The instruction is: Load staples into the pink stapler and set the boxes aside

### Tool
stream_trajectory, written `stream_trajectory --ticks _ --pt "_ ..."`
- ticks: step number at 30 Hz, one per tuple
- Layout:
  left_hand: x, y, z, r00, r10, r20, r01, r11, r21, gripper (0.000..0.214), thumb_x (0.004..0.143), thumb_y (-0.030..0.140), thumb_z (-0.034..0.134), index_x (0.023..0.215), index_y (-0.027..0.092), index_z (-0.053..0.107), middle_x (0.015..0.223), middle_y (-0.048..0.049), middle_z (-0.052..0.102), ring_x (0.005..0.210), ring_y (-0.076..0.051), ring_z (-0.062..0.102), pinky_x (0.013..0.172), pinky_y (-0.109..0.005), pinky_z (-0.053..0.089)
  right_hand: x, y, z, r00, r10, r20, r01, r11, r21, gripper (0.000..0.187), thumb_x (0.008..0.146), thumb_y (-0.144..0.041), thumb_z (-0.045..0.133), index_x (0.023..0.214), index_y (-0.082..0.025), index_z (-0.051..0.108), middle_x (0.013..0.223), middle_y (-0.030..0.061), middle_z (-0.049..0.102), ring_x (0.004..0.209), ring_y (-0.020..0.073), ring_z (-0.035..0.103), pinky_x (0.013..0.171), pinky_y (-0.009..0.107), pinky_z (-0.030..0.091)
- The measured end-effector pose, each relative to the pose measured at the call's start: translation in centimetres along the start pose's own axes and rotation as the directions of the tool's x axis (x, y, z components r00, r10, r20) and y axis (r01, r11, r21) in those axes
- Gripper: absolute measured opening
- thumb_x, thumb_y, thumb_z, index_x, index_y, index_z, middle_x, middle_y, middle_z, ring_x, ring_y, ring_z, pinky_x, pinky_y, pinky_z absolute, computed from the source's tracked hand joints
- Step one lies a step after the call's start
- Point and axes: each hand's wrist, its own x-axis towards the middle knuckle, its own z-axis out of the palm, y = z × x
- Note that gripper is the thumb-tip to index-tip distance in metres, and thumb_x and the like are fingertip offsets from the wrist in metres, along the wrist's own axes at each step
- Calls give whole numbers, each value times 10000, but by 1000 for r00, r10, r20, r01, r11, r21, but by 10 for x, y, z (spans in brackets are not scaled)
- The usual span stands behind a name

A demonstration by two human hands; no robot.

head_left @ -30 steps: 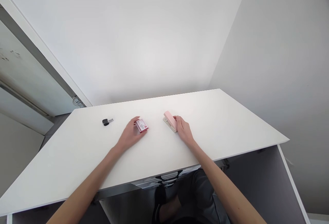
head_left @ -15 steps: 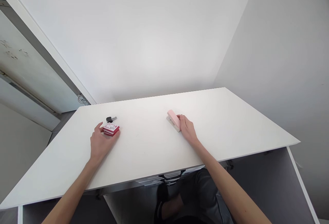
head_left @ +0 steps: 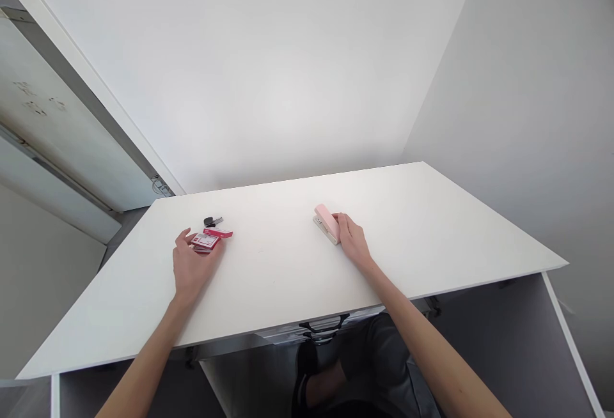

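Observation:
On the left part of the white desk, my left hand point(head_left: 194, 268) has its thumb and fingers closed around a few small red-and-white boxes point(head_left: 206, 241). One red box point(head_left: 223, 233) sits askew at their far right side, beyond my thumb tip. Just behind the boxes lies a key with a black head point(head_left: 210, 221). Near the desk's middle, my right hand point(head_left: 354, 239) grips the right side of a pink stapler point(head_left: 327, 222), which has a pale base and points away to the left. The fingers on its far side are partly hidden.
The white desk point(head_left: 288, 277) ends at a white wall point(head_left: 288, 85) behind and a grey wall at the right. Below its front edge are a black handle point(head_left: 324, 326) and my legs. A door frame point(head_left: 96, 73) stands at the far left.
One red box has shifted away from the stack in my left hand, toward the right. The view has tilted slightly; my right hand stays on the stapler.

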Motion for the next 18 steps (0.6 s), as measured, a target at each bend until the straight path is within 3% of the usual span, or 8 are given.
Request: stream_trajectory --ticks 8,14,18 --pt "4 -5 2 998 -36 56 35 999 21 944 756 603 751 1521 187 385 1455 -176 599 1304 -361 592 1076 -504 506 -1 1 0 1000 -12 3 12 1000 -14 580 1053 -628 255 1137 -278 709 1162 67 757 1028 269 656 847 370 465" --pt "7 -9 8 993 111 39 -114 992 57 877 792 615 720 1516 216 428 1474 -138 606 1439 -390 444 1199 -542 373 0 3 0 1000 -17 -2 17 999 -33 577 1050 -627 264 1138 -271 709 1124 69 760 993 266 655 832 367 465" --pt "12 -12 14 983 159 93 -168 981 93 848 823 641 679 1518 227 427 1501 -125 598 1456 -408 415 1211 -583 318 0 5 0 1000 -12 -10 12 999 -38 565 1051 -624 269 1147 -276 703 1116 68 760 985 270 648 813 365 459"
